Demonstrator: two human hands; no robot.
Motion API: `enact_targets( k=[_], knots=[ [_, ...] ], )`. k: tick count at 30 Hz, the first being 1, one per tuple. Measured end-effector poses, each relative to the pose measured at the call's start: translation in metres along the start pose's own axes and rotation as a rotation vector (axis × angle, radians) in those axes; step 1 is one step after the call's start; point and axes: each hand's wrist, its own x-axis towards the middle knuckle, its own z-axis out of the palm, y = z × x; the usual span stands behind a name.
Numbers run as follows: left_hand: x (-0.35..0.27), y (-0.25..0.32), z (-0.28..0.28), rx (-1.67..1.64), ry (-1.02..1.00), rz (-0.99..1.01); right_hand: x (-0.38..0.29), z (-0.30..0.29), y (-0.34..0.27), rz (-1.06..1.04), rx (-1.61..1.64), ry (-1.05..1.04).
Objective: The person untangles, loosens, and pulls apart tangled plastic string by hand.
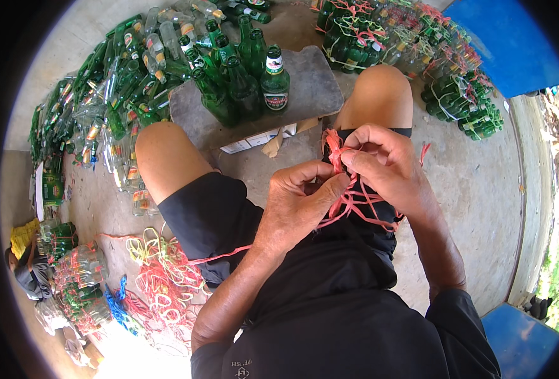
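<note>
Red plastic twine [355, 206] lies in a tangle over the thigh on the right, its knotted upper part raised between both hands. My left hand [303, 199] pinches the twine between thumb and forefinger. Close above it, my right hand [383, 161] grips the knotted part with thumb and bent fingers. Beyond the hands, a group of green glass beer bottles [234, 80] stands upright on a low grey slab [308, 76]. One Tsingtao bottle [275, 85] with a white neck label stands at the group's right side.
Loose glass bottles [132, 85] are heaped at the left. Tied bundles of bottles [402, 38] stand at the upper right. Red and yellow twine [165, 284] is piled on the floor at lower left. Another person [33, 275] is at the far left. Blue panels [511, 42] edge the right side.
</note>
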Motion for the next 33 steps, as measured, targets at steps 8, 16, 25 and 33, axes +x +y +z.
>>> enact_targets(
  k=[8,16,25,33],
  knots=[
    [-0.006,0.014,0.000,0.280,-0.033,0.005,-0.002,0.009,0.007,-0.173,-0.024,0.145],
    [-0.010,0.005,0.004,0.665,-0.018,0.345,0.000,0.008,0.013,-0.215,-0.135,0.188],
    [-0.017,0.010,-0.004,0.611,-0.035,0.446,0.008,-0.015,0.036,-0.080,-0.252,0.219],
    [-0.021,0.004,-0.012,0.168,0.042,0.187,-0.001,-0.026,0.030,-0.046,-0.243,0.242]
  ],
)
